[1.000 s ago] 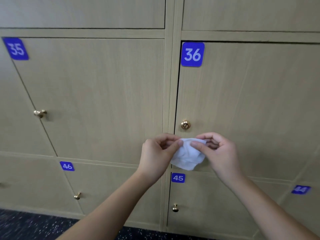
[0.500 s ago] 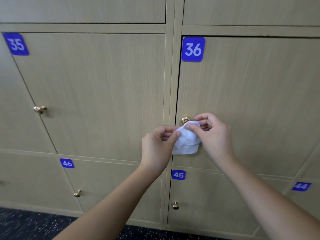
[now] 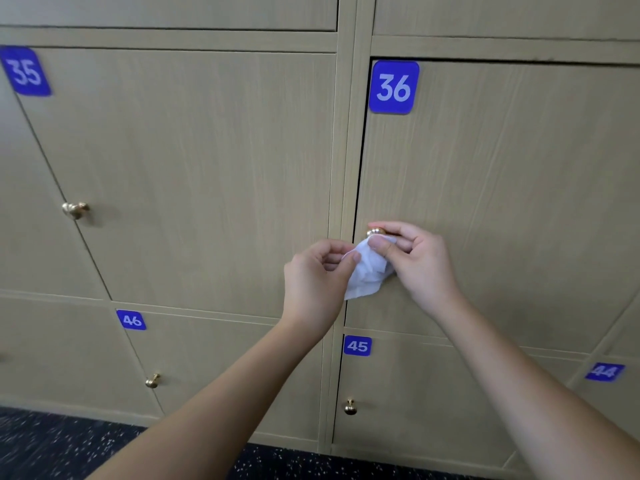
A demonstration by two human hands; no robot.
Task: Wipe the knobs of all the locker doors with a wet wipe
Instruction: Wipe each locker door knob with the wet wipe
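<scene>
Knob of door 36 [image 3: 375, 232] is our landmark: a brass knob at the left edge of locker door 36 [image 3: 502, 202], peeping out between the fingertips of our right hand [image 3: 420, 265]. That hand curls around it, index finger just above the knob and thumb just below it, the thumb pressing the white wet wipe [image 3: 367, 271] against its underside. Most of the wipe hangs crumpled just below the knob, between our two hands. Our left hand [image 3: 315, 282], below and left of the knob, pinches the wipe's left edge between thumb and curled fingers.

Above the knob, at the door's top left corner, sits the blue plate 36 [image 3: 393, 87]. Well to the left of the knob, at nearly the same height, we see the knob of door 35 [image 3: 75, 209], bare and untouched, with plate 35 [image 3: 25, 71] high above it. Below the landmark, plate 45 [image 3: 357, 346] marks the lower door, whose knob [image 3: 350, 407] sits further down. Lower left are plate 46 [image 3: 131, 320] and its knob [image 3: 152, 380]. Far to the lower right is plate 44 [image 3: 604, 371], blurred. Dark speckled floor [image 3: 69, 445] runs along the bottom, beneath the lockers.
</scene>
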